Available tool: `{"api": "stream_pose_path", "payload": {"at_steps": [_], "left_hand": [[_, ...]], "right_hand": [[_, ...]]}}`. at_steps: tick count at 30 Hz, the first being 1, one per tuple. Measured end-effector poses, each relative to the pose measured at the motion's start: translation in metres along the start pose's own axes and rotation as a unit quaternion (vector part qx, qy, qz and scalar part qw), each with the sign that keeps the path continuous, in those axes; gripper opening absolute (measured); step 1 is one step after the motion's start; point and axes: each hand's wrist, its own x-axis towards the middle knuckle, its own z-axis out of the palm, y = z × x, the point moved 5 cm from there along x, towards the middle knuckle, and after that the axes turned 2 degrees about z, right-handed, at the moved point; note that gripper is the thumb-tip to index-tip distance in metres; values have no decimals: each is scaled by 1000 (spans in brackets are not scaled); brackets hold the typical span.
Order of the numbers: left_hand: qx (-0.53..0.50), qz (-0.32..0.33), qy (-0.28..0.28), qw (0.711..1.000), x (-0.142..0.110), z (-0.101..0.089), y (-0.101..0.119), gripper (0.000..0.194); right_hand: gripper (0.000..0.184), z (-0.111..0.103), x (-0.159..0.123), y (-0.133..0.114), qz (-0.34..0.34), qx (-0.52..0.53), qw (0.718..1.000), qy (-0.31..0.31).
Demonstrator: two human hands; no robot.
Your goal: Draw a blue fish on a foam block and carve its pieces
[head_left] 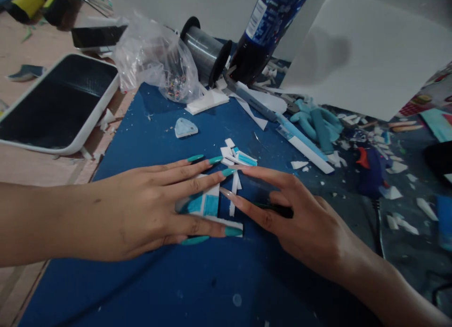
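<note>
My left hand (151,207) lies flat with fingers spread over a white piece with light-blue panels (211,205), pressing it against the blue work surface. Its index fingertip rests on a narrow white strip (219,220) along the near side. My right hand (307,218) comes in from the right, two fingers stretched toward the piece's right edge and nearly meeting my left fingertips. Under those fingers shows part of a slim dark object (278,209), mostly hidden by the hand. White and blue offcuts (243,158) lie just beyond the fingertips, beside a thin white strip (233,195).
A blue-and-white box cutter (305,150) lies behind, near teal-handled pliers (318,122). Farther back stand a dark drink bottle (254,39), a wire spool (205,51) and a plastic bag (155,58). A tablet-like device (52,105) is left; a purple glue gun (372,169), right, amid scraps.
</note>
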Motion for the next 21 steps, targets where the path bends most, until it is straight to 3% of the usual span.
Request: {"api": "stream_pose_path", "payload": {"at_steps": [6,9,11,12,13,18,21], "left_hand": [[-13,-6,21,1000,-2,5,-2,48],[-16,-7,35,999,-2,6,-2,49],[-13,-12,-2,1000,-1,7,-2,51],[-15,-8,15,1000,-1,3,-1,50],[-15,-8,-10,1000,0,4,-1,52],[-23,-12,-8,1000,0,-1,-2,56],[-27,-13,-18,999,0,-1,-2,55]], "right_hand": [[55,2,7,-2,-5,20,1000,4],[51,7,7,-5,-44,18,999,20],[46,8,6,-9,-82,12,996,26],[44,8,5,-11,-98,6,995,29],[43,7,5,-12,-108,-1,994,30],[44,7,4,-16,-150,-69,986,12],[47,6,2,-20,-177,-115,977,35]]}}
